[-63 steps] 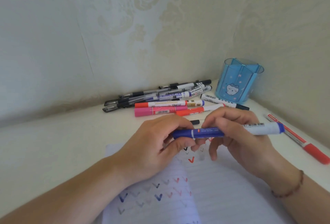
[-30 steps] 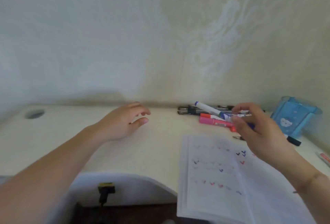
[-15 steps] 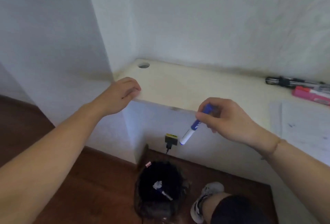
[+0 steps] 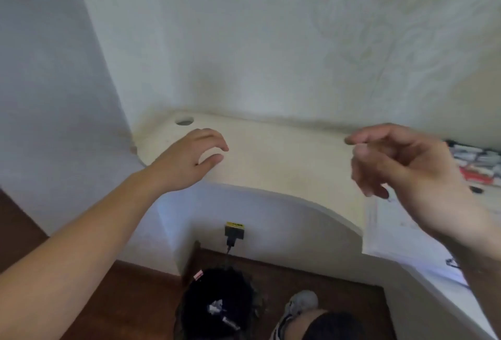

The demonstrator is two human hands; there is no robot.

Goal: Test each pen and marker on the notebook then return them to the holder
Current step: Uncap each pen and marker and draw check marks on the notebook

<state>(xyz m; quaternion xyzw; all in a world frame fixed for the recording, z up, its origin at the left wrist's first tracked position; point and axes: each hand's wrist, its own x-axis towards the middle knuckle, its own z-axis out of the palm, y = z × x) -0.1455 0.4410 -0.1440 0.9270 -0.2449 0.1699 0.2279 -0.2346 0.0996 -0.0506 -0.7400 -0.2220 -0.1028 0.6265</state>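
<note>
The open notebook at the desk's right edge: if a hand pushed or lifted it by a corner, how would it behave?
The notebook would probably flop: its thin pages look loose at the edge. It seems light, so a push would likely slide it across the smooth desk. Lying by the desk's front edge, it might slip off.

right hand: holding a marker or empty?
Empty. The right hand hangs over the desk with fingers loosely curled and nothing between them. No marker shows in its grip.
</note>
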